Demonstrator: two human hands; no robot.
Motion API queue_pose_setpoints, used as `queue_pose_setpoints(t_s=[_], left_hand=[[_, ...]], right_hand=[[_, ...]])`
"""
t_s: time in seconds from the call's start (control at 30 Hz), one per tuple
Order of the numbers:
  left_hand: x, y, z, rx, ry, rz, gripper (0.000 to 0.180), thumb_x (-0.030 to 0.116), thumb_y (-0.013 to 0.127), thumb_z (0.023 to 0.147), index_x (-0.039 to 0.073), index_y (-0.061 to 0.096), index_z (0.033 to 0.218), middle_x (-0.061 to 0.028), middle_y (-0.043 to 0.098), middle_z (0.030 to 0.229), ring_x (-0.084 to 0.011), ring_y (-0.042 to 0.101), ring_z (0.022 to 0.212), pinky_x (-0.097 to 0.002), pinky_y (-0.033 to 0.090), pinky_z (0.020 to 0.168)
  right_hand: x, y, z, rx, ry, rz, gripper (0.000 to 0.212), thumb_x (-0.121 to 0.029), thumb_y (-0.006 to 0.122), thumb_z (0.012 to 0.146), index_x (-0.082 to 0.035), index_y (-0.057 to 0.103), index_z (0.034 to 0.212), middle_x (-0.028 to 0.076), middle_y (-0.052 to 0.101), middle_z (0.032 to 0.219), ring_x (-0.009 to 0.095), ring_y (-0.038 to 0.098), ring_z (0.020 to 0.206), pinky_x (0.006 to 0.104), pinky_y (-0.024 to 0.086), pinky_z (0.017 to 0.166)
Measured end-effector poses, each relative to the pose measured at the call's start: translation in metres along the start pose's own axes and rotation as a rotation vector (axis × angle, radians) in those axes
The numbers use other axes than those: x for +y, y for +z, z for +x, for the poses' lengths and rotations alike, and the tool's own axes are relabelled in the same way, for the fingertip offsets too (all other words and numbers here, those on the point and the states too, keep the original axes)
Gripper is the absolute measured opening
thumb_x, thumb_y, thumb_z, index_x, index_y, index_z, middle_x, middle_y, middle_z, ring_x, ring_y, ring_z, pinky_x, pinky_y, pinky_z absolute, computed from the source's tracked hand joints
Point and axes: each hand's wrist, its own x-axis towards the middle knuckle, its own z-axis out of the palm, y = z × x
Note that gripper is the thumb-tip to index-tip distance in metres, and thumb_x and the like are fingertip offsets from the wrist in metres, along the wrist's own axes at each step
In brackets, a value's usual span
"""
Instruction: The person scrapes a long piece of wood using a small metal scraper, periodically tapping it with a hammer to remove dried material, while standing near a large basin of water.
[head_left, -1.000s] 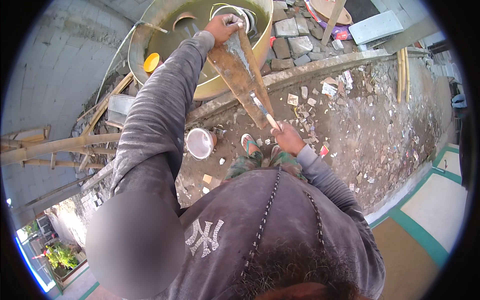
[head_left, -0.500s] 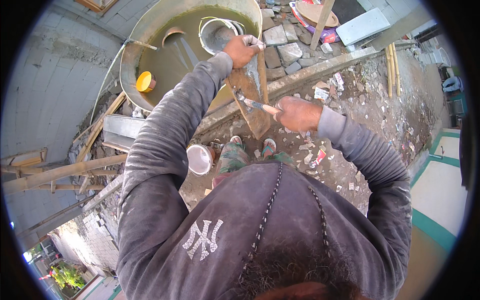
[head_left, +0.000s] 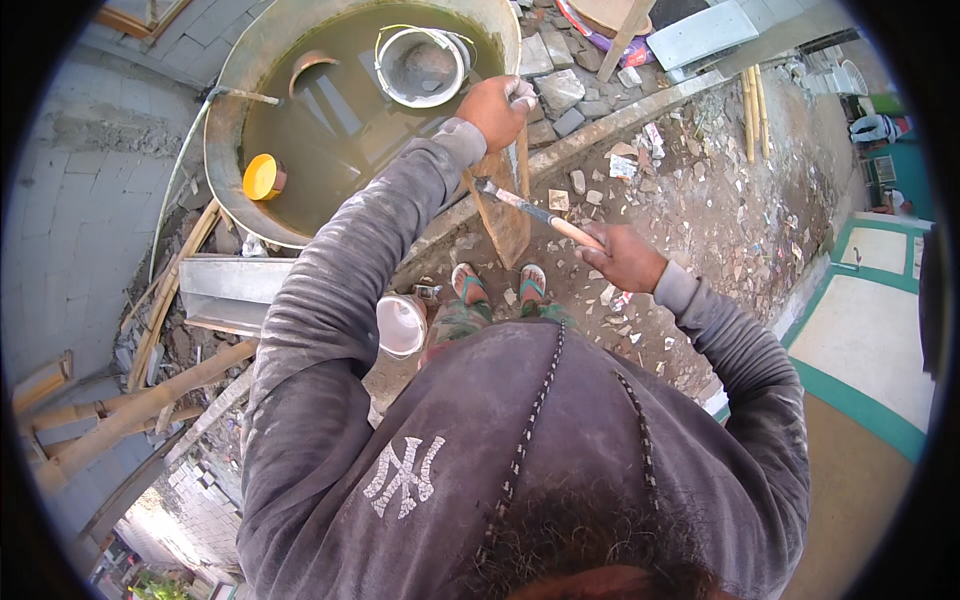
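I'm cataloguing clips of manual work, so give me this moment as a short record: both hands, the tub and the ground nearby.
Left hand: grips the upper end of a wooden board
Right hand: holds a wooden-handled tool, its far end at the board; contact unclear
Tub: large, round, holding murky water
In tub: white pail; yellow-mouthed container at the left
Ground: whitish bucket left of the sandalled feet; scattered debris to the right

Grey block wall (head_left: 110,200), littered dirt ground (head_left: 740,235), raised kerb (head_left: 640,119)
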Motion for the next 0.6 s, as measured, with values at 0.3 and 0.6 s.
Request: queue_pose_setpoints(t_s=[0.3,0.6], left_hand=[[-0.100,-0.056,0.011,0.398,0.544,0.612,0.017,0.022,0.066,0.095,0.009,0.072,0.105,-0.0157,0.072,0.109,-0.0396,0.068,0.102,-0.0466,0.053,0.089],[-0.076,0.066,-0.146,0.115,-0.665,-0.939,0.032,0.014,0.062,0.102,0.003,0.060,0.132,-0.0004,0.064,0.099,-0.0088,0.059,0.085,-0.0245,0.050,0.075]], right_hand=[[0.036,0.139,0.048,0.297,0.030,0.380,0.035,-0.026,0.065,0.099,0.002,0.064,0.119,0.021,0.068,0.088,0.033,0.065,0.078,0.0424,0.051,0.076],[0.075,0.153,-0.022,0.328,0.164,0.371,0.047,-0.031,0.066,0.097,0.000,0.061,0.132,0.026,0.071,0.099,0.041,0.070,0.087,0.0478,0.053,0.078]])
